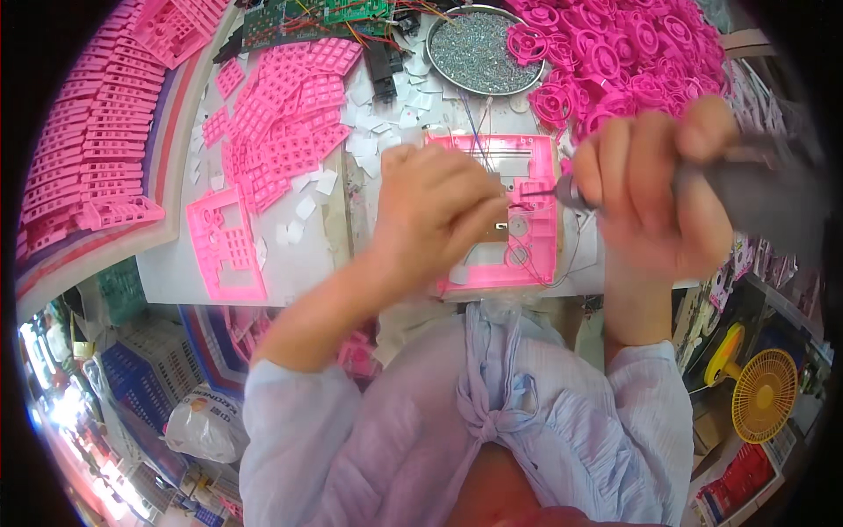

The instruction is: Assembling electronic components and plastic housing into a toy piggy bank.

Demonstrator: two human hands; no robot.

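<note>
Pink casing [543, 230] lies partly under left hand [439, 200]; white bag [204, 432] bears lettering [218, 406].

The pale lavender-blue blouse [404, 430] has loose sleeves [294, 422] and a knotted tie [487, 423].

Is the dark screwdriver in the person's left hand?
No, the right hand grips the dark screwdriver, its tip pointing toward the pink casing.

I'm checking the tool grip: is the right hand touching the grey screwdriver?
Touching. The head view shows the right hand with its fingers curled around the grey screwdriver.
</note>
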